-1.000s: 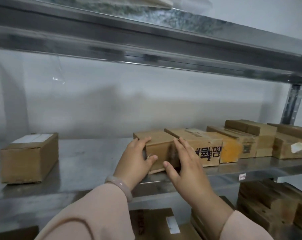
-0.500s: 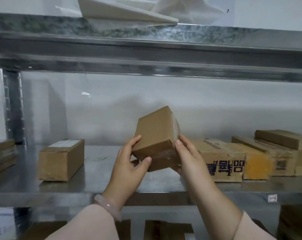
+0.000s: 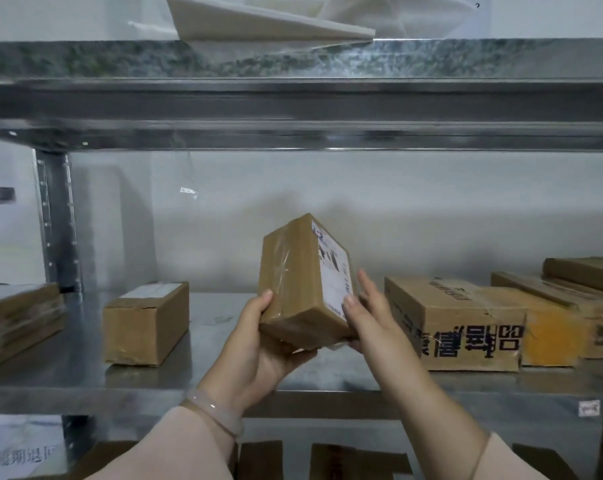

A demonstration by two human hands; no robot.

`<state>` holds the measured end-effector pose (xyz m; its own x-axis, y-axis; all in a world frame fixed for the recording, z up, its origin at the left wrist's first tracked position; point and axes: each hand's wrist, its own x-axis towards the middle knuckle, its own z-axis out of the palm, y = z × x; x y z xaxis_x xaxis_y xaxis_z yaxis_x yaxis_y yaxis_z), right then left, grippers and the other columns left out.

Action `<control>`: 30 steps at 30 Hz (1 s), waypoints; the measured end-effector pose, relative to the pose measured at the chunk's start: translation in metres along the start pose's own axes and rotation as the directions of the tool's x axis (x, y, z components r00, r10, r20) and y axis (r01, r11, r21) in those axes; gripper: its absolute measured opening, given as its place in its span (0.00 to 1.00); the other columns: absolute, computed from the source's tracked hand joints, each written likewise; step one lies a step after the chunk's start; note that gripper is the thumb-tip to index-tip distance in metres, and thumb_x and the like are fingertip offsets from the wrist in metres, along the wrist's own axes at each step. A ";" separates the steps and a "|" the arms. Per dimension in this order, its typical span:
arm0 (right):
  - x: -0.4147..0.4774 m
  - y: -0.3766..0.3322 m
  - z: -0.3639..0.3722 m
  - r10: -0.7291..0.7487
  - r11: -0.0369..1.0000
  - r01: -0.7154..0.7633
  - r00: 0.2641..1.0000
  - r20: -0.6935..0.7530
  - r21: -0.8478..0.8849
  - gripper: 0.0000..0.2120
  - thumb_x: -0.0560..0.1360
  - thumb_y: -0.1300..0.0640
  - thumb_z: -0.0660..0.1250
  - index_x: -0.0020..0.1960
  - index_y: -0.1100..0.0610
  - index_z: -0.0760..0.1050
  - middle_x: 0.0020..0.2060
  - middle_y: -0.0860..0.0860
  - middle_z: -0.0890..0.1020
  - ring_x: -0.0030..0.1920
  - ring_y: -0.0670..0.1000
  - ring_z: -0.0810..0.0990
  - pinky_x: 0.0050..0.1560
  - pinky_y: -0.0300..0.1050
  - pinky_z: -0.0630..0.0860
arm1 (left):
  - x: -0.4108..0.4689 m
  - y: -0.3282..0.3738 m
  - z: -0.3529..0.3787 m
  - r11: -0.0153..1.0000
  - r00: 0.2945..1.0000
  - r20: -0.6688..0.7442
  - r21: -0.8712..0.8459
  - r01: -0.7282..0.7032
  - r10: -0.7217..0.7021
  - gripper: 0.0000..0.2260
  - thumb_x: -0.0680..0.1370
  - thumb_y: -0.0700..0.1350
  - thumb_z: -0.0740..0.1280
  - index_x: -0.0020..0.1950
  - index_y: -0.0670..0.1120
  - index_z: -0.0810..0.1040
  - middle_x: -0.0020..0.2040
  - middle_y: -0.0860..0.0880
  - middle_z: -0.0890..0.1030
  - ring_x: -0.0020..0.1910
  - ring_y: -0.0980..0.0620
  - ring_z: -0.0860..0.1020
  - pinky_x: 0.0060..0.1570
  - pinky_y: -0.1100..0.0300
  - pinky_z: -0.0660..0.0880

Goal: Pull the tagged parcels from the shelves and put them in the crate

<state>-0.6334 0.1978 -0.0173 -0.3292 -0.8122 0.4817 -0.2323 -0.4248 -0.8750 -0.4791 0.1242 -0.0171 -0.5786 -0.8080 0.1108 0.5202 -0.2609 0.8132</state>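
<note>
I hold a small brown cardboard parcel (image 3: 294, 282) in the air in front of the middle metal shelf (image 3: 223, 379). It is tilted on end, and a white printed label on its right face is turned toward me. My left hand (image 3: 258, 344) cups it from below and the left, thumb on the front face. My right hand (image 3: 369, 320) grips its right side, with the thumb on the label. The crate is not in view.
On the shelf stand a taped box (image 3: 144, 323) at left, a flat stack (image 3: 19, 323) at far left, and a printed carton (image 3: 455, 327) with more parcels (image 3: 577, 306) at right. A shelf beam (image 3: 293, 112) runs overhead. More boxes (image 3: 355, 462) lie below.
The parcel was lifted off the shelf from beside the printed carton, then turned so its labelled face shows. Both hands rose with it, and my view shifted left.
</note>
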 end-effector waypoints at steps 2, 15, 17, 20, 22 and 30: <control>0.000 0.003 0.003 0.033 0.999 -0.033 0.999 0.022 -0.007 0.27 0.75 0.40 0.64 0.70 0.28 0.57 0.67 0.37 0.68 0.64 0.46 0.73 0.63 0.53 0.74 | 0.004 -0.002 -0.001 0.998 0.999 -0.025 0.059 -0.025 0.026 0.21 0.76 0.56 0.63 0.65 0.47 0.75 0.58 0.40 0.82 0.59 0.41 0.79 0.60 0.43 0.75; 0.039 0.010 0.021 0.003 0.898 0.005 1.000 0.019 -0.440 0.30 0.73 0.41 0.64 0.73 0.40 0.62 0.68 0.44 0.71 0.62 0.45 0.71 0.60 0.44 0.71 | 0.009 0.015 -0.020 0.654 0.933 -0.128 0.744 -0.135 0.337 0.26 0.65 0.65 0.70 0.63 0.64 0.74 0.58 0.57 0.81 0.56 0.54 0.80 0.61 0.48 0.76; 0.040 0.010 0.019 0.045 0.890 -0.008 0.996 0.072 -0.455 0.28 0.74 0.42 0.64 0.73 0.43 0.64 0.69 0.45 0.71 0.67 0.46 0.70 0.65 0.44 0.68 | 0.015 0.020 -0.023 0.612 0.924 -0.170 0.786 -0.082 0.342 0.16 0.72 0.60 0.67 0.57 0.57 0.81 0.52 0.57 0.84 0.52 0.54 0.82 0.61 0.49 0.75; 0.033 0.005 0.009 0.028 0.871 0.033 0.993 0.117 -0.491 0.25 0.76 0.42 0.63 0.72 0.43 0.66 0.69 0.44 0.71 0.68 0.45 0.69 0.66 0.41 0.66 | 0.027 0.023 -0.028 0.589 0.922 -0.241 0.808 0.017 0.304 0.16 0.75 0.62 0.64 0.47 0.52 0.85 0.48 0.53 0.85 0.51 0.50 0.82 0.62 0.48 0.74; 0.029 -0.003 -0.006 -0.063 0.839 0.102 0.994 0.091 -0.534 0.23 0.76 0.42 0.62 0.71 0.42 0.68 0.67 0.43 0.72 0.67 0.43 0.69 0.63 0.39 0.65 | 0.033 0.025 -0.027 0.575 0.922 -0.238 0.818 0.020 0.306 0.17 0.76 0.62 0.63 0.43 0.51 0.84 0.48 0.52 0.85 0.50 0.51 0.81 0.60 0.50 0.74; 0.015 -0.017 -0.109 -0.475 0.669 0.227 0.863 -0.172 -0.708 0.14 0.76 0.55 0.65 0.61 0.48 0.78 0.60 0.43 0.76 0.64 0.43 0.70 0.66 0.40 0.64 | 0.033 0.011 0.029 -0.012 0.629 0.201 0.956 -0.292 0.751 0.28 0.73 0.59 0.63 0.70 0.49 0.73 0.72 0.45 0.68 0.73 0.46 0.62 0.70 0.58 0.55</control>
<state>-0.7339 0.2361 0.0098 -0.3313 -0.4302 0.8397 -0.8780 -0.1853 -0.4413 -0.5104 0.1097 0.0123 -0.1001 -0.5978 0.7954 -0.4376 0.7443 0.5044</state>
